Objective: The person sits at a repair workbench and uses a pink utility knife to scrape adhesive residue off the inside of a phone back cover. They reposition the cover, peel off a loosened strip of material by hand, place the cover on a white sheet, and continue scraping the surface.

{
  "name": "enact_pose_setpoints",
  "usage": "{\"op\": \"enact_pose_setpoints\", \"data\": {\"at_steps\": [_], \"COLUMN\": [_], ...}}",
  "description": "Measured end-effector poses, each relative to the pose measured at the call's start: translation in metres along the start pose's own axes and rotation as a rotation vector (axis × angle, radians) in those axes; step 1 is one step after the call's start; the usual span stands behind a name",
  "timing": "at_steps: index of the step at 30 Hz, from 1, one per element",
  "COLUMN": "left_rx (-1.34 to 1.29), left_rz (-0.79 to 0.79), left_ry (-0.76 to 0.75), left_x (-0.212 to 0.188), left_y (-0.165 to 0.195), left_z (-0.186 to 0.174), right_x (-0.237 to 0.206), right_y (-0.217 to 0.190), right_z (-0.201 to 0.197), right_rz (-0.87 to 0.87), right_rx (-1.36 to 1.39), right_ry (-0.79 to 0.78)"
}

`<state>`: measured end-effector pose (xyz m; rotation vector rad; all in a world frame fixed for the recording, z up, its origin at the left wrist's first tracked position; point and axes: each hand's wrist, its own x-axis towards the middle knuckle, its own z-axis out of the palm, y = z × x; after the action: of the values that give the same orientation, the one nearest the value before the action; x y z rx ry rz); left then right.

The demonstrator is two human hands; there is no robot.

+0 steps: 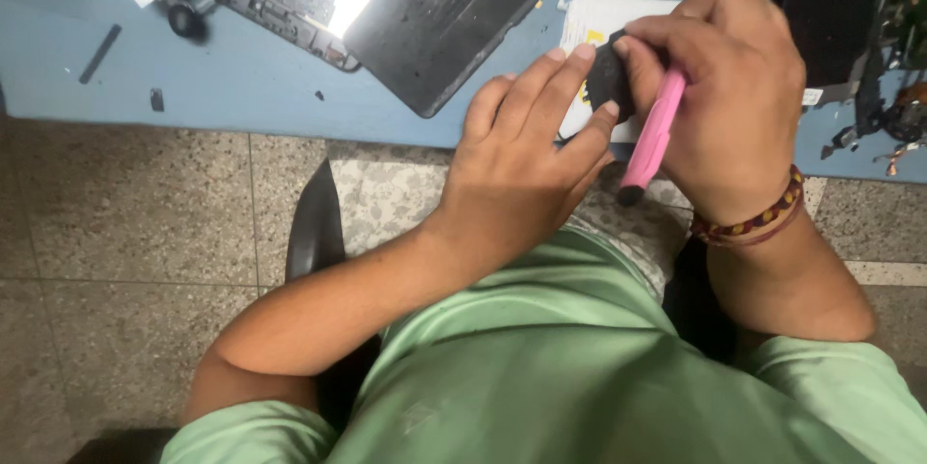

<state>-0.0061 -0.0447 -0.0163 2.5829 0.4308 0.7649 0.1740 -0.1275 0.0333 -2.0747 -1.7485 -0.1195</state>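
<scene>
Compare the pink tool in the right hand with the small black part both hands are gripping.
The pink tool is long, slim and bright; the small black part is short, chunky and dark. The tool sticks out below the right hand; the part is mostly hidden between it and the left hand. Both are held above the table edge.

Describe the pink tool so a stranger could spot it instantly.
Start at the blue table edge, then find the two hands meeting at its right part. The right hand grips a slim pink tool with a dark tip pointing down; it is the only pink thing there.
</scene>
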Motion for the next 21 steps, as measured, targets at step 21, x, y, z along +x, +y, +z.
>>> {"op": "enact_pose_setpoints", "data": {"at_steps": [21], "left_rx": [0.014], "left_rz": [-0.012], "left_ry": [-0.021], "left_x": [0.002], "left_y": [0.001], "left_z": [-0.003], "right_x": [0.021], "right_y": [-0.001], "right_z": [-0.002], "right_rz": [-0.058], "right_rx": [-0.195], "right_ry": [-0.137]}}
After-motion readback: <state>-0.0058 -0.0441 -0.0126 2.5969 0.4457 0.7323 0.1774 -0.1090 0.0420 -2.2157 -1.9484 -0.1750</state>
